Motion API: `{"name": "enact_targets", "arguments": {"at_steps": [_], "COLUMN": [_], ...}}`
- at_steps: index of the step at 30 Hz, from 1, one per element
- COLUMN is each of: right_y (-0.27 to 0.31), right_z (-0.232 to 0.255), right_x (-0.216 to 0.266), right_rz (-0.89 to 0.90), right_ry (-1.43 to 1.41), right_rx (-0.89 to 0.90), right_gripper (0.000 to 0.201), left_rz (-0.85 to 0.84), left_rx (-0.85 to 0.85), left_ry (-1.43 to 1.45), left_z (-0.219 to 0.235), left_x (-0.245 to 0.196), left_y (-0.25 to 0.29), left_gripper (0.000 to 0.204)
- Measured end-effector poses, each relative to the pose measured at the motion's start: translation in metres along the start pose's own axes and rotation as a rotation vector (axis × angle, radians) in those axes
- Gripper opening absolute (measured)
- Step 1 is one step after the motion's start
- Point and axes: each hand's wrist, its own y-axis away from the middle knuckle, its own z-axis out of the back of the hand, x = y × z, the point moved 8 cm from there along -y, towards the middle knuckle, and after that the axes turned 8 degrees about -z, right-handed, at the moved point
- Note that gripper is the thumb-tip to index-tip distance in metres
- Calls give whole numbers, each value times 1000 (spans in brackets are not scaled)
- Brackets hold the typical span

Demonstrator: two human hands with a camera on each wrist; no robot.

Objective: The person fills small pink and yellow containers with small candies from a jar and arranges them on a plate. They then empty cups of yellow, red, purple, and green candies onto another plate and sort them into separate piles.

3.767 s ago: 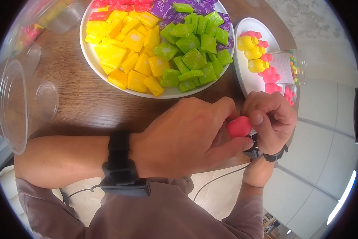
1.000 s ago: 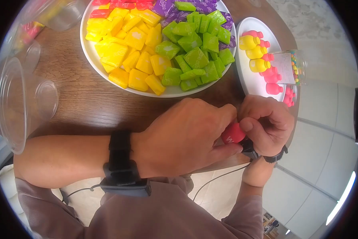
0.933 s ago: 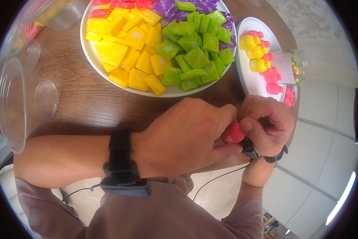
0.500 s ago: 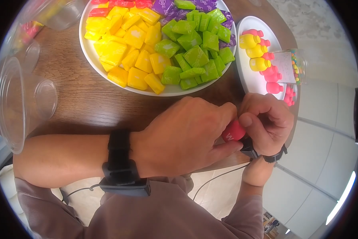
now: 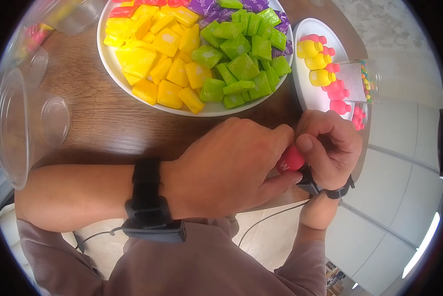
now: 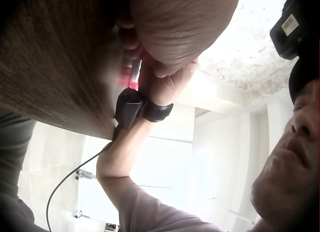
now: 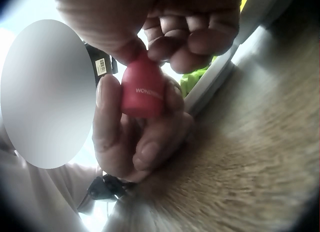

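Wooden table (image 5: 86,106) beneath candy plate (image 5: 114,64) and clear tub (image 5: 53,121); left hand (image 5: 226,167), right hand (image 5: 332,148), fingers (image 7: 106,114) around red bottle (image 5: 292,159).

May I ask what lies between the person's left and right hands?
A small pink bottle, pinched by both the left hand and the right hand, as the head and right wrist views show.

brown wood-grain table (image 5: 86,116), curved edge, took up the upper middle. pale tiled floor (image 5: 268,231) showed below it. large flat white panels (image 5: 386,175) with thin seams ran down the right. mottled grey-white surface (image 5: 372,22) at upper right. bright white light strip (image 5: 422,244), lower right.
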Motion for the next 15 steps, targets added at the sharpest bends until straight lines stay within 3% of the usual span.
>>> {"name": "enact_targets", "arguments": {"at_steps": [15], "right_y": [-2], "right_z": [-5], "right_x": [1], "right_rz": [-51], "right_ry": [71], "right_rx": [40], "right_gripper": [14], "left_rz": [1], "left_rx": [2], "left_ry": [0], "left_z": [-1], "left_x": [-1], "left_y": [0], "left_gripper": [27]}}
